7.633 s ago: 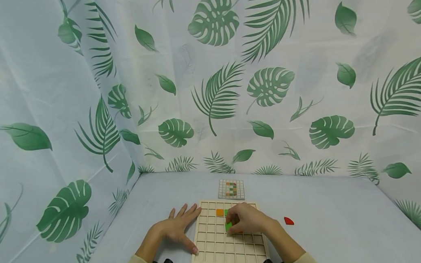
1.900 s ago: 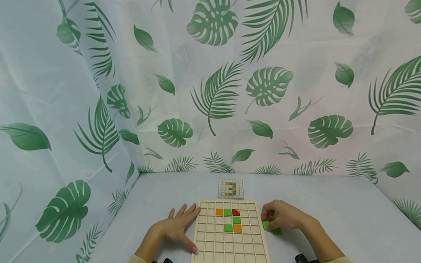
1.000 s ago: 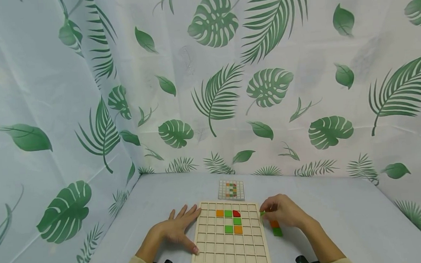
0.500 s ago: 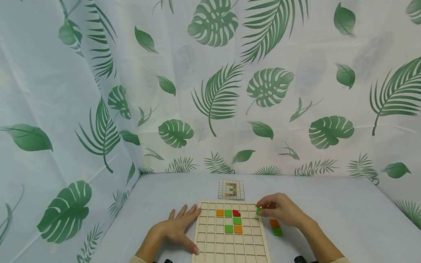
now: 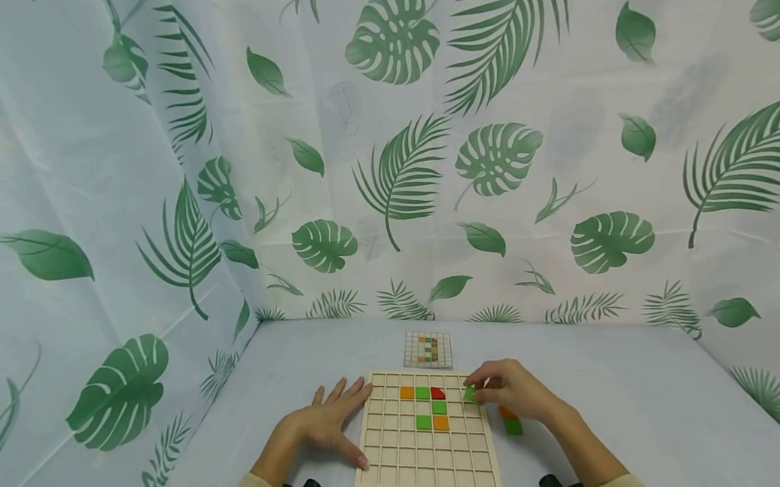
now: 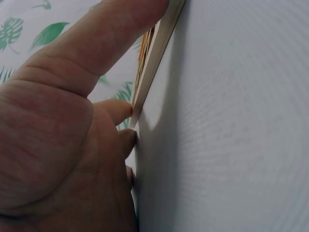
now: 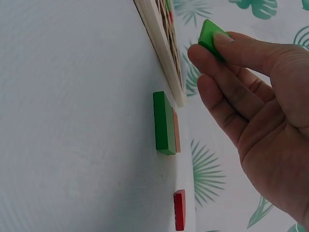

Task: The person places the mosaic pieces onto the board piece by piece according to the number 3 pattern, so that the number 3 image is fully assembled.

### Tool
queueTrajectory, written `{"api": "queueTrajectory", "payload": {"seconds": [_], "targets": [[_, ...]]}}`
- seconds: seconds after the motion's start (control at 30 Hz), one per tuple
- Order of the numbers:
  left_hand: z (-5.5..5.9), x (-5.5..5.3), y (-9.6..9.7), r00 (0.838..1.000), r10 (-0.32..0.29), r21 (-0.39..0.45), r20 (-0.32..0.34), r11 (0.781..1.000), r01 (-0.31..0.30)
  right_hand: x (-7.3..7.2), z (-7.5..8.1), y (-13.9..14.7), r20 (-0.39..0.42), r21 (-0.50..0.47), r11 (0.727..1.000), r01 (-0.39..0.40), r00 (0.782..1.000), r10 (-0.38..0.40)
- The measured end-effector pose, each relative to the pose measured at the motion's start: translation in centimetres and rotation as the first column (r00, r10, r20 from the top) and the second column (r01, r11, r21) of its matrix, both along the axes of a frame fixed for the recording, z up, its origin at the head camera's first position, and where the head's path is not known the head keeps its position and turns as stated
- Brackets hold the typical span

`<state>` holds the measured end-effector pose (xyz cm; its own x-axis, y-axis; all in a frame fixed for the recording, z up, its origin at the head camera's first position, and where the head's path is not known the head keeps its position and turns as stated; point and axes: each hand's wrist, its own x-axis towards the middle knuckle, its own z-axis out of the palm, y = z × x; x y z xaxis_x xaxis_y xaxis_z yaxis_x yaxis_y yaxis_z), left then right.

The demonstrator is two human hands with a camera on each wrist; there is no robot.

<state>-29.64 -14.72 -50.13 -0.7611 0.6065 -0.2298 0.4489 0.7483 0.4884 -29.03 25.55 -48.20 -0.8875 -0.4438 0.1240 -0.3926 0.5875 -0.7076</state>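
Observation:
A wooden grid board (image 5: 405,465) lies on the table. In its cells sit an orange tile (image 5: 407,392), a green tile (image 5: 422,394), a red quarter-round tile (image 5: 437,393), another green tile (image 5: 438,407), and lower a green tile (image 5: 424,422) beside an orange one (image 5: 440,422). My left hand (image 5: 324,427) touches the board's left side, fingers straight and spread, thumb at the lower edge. Over the board's right edge, my right hand (image 5: 512,390) pinches a loose green tile (image 7: 207,35) between thumb and fingers, held tilted.
Behind the board lies a small card (image 5: 427,349) printed with a coloured grid pattern. Right of the board, an orange tile (image 5: 507,412) and a green tile (image 5: 514,426) lie together. The right wrist view also shows a red piece (image 7: 179,210) on the table.
My right hand let go of a green tile on the board, moved to the pieces at right and picked up another green tile, now carried left over the board's edge. My left hand stays put.

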Motion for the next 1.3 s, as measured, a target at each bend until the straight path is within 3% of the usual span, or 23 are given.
{"api": "queueTrajectory", "payload": {"seconds": [0.37, 1.0, 1.3], "targets": [[0.0, 0.1, -0.2, 1.0, -0.01, 0.013, 0.005, 1.0, 0.01, -0.1, 0.0, -1.3, -0.02, -0.007, 0.999, -0.048, 0.999, 0.047], [0.1, 0.1, 0.0, 1.0, 0.001, 0.007, 0.008, 1.0, -0.001, 0.1, -0.2, -3.9, 0.02, -0.014, 0.996, -0.091, 0.996, 0.091], [0.1, 0.1, -0.1, 1.0, -0.004, 0.013, 0.009, 1.0, 0.004, 0.2, -0.5, -4.2, 0.01, -0.062, 0.982, -0.176, 0.984, 0.177]]}}
